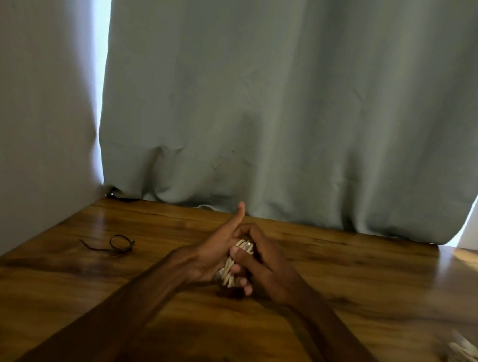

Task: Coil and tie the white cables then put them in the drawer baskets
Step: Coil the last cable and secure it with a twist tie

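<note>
No writing, label, brand, number or sign can be read on anything in view, the white cable coil [229, 270] included.

wooden table [339, 281] | grey-green curtain [300, 98] behind | daylight at curtain edges
</note>
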Demonstrator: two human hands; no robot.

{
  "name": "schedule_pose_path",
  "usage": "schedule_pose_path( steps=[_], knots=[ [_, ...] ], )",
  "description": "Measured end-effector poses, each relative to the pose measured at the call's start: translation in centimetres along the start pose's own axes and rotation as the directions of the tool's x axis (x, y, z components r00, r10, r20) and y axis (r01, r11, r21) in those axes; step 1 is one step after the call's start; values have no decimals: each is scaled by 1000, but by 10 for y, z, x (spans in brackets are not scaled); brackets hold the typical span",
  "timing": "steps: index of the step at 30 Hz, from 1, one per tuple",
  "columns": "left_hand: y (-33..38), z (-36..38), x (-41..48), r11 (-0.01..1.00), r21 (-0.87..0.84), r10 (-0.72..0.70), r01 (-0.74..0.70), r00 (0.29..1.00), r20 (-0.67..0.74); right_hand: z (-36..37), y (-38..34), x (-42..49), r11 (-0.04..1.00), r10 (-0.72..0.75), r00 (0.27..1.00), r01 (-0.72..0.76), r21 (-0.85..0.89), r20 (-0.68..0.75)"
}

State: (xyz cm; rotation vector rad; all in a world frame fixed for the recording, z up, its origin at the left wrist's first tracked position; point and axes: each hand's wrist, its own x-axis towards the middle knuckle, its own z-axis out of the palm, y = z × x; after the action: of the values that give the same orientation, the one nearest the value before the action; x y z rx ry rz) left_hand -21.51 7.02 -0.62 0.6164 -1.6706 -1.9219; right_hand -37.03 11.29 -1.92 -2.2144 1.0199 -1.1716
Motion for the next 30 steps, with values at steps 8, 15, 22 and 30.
schedule_pose_path(
  steps=[8,15,22,30],
  knots=[
    [-7,7,6,997,15,-82,81,990,118,4,11,6,998,49,985,-41,52,-167],
    [-11,26,17,997,56,-36,55,954,-299,10,20,15,988,-16,968,-24,-155,-249],
    [-24,37,30,990,129,35,51,808,-588,14,32,16,967,-67,951,-13,-255,-301],
    [-21,28,22,886,462,383,43,496,-779,27,35,22,922,-66,905,-105,-372,-421]
  ],
)
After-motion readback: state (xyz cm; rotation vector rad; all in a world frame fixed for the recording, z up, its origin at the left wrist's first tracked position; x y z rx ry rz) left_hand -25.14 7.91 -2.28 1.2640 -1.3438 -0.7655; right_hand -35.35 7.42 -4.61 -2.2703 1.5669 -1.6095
